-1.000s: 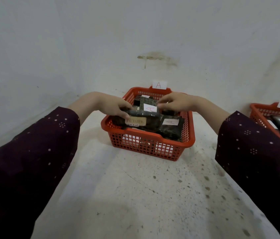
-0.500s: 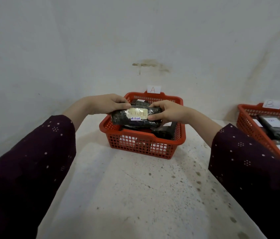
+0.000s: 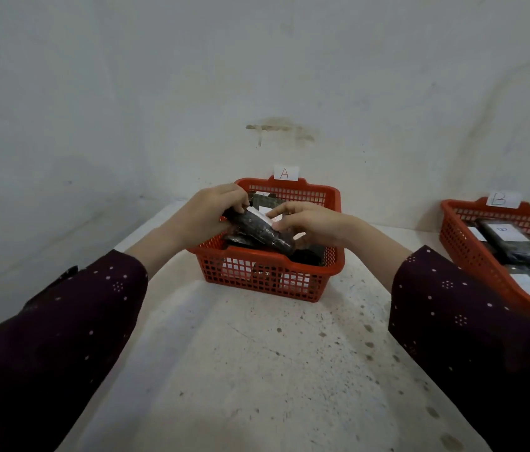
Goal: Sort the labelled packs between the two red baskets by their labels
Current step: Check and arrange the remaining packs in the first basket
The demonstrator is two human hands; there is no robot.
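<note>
Gripping one dark pack [image 3: 258, 230] over basket A [image 3: 270, 261], two hands: left hand [image 3: 206, 215], right hand [image 3: 314, 223]; basket B [image 3: 460, 244] apart.

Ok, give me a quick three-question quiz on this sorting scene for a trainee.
1. True or false: the left hand and the right hand both hold the dark pack.
2. The red basket tagged B stands: a) right of the hands, b) left of the hands, c) under the hands.
3. Fill in: the paper tag on the basket below the hands reads ___.
Key: 1 true; 2 a; 3 A.
</note>
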